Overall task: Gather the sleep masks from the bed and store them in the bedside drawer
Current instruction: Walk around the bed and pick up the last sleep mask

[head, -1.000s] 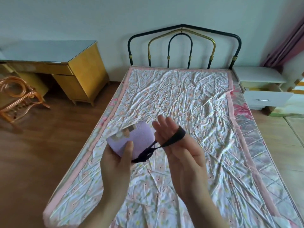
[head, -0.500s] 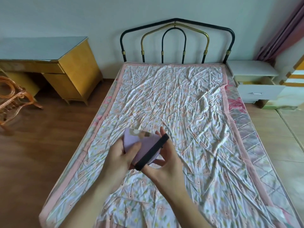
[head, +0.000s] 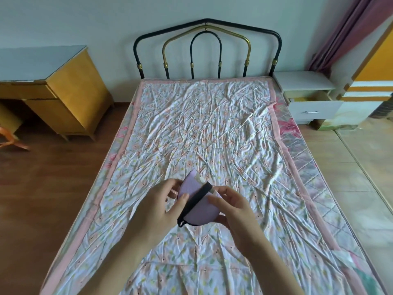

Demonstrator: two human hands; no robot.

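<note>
I note both hands, left hand (head: 161, 206) and right hand (head: 230, 206), pinching the folded sleep mask (head: 196, 206), black strap (head: 194, 201) wrapped across, likely bundling it compact for the open drawer (head: 314, 107).

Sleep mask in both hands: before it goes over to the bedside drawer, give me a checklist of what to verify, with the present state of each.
1. Lilac sleep mask off the bed and held: ok, it sits folded between the left hand and the right hand.
2. Black strap under control: ok, it lies across the mask, with only a short loop at the lower end.
3. Bedside drawer open: ok, it is pulled out of the white nightstand.
4. Room inside the drawer: cannot tell, the front hides the inside.
5. No other masks on the bed sheet: ok in the visible part.
</note>
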